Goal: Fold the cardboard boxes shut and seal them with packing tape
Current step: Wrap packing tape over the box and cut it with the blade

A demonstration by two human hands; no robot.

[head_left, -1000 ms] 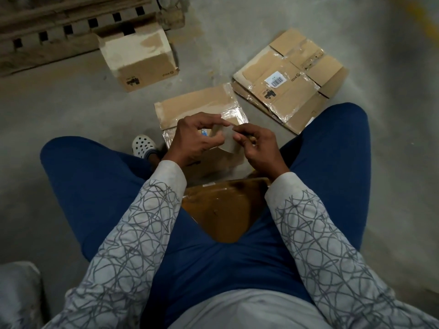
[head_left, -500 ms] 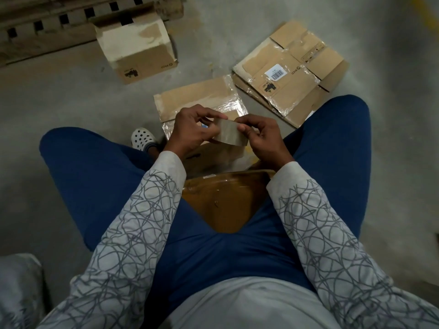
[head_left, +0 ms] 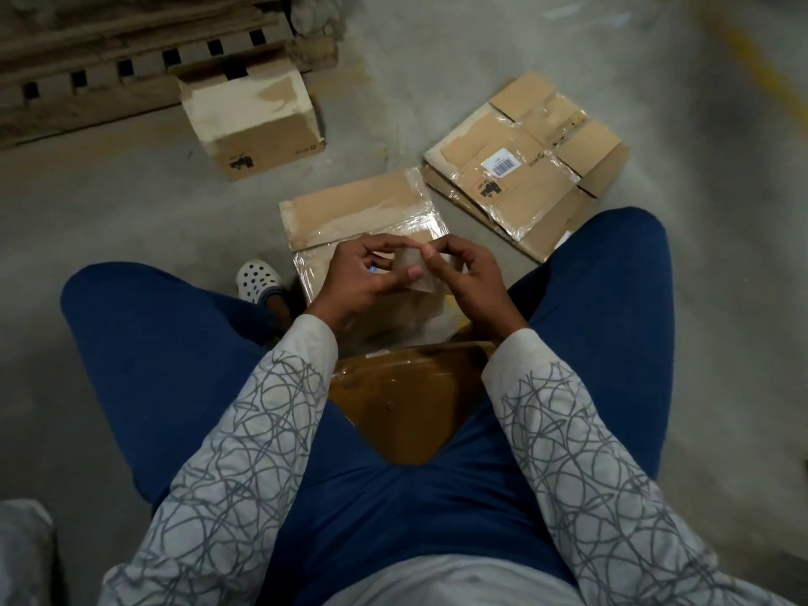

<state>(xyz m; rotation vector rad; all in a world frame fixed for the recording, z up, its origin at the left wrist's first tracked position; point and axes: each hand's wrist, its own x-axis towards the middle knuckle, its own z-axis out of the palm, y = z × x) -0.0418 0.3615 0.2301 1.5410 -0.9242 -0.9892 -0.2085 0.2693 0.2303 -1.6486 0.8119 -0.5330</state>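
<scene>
Head view, near to far: dark-brown box w/ glossy tape over its top sits in the lap btwn the blue-trousered legs, shut, contents hidden. Just past it on the concrete floor lies a flattened box, clear tape across its middle & right edge, near part covered by the hands. Right of it, a stack of flattened boxes lies at a diagonal, barcode label on top, near corner hidden behind the right knee. Far left, a small upright box stands on the floor, inside not visible, backed against a wooden pallet.

White perforated shoe sits just beside the flattened box's left edge. Grey sack at near-left corner of the view.

Hands are together above the flattened box. Left hand has fingers curled, thumb pressed on a tan piece of packing tape. Right hand pinches the tape's top edge w/ thumb & forefinger, other fingers curled. Something small & blue shows inside the left hand, can't tell what
</scene>
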